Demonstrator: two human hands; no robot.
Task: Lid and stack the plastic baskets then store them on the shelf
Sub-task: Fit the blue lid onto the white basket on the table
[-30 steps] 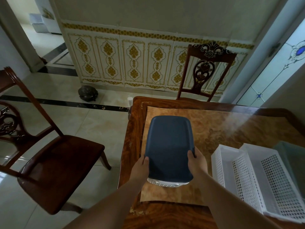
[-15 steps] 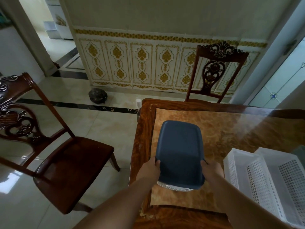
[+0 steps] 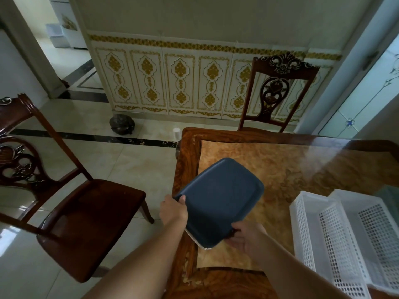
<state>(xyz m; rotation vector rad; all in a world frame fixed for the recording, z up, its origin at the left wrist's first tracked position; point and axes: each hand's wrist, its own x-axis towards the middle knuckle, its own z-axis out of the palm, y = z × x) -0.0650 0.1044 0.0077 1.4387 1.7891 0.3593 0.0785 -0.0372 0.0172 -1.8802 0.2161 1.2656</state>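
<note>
Both hands grip a lidded basket [image 3: 203,244] above the table's [image 3: 302,169] left edge, turned askew. The left hand [image 3: 173,209] has its fingers curled on the blue lid's [image 3: 218,199] left corner; the right hand [image 3: 243,238] clasps the near corner. Two white baskets [image 3: 345,234] lie empty on the table to the right, side by side.

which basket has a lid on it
The one held in both hands at the table's left edge, under the blue lid. The two white baskets on the right are open.
</note>
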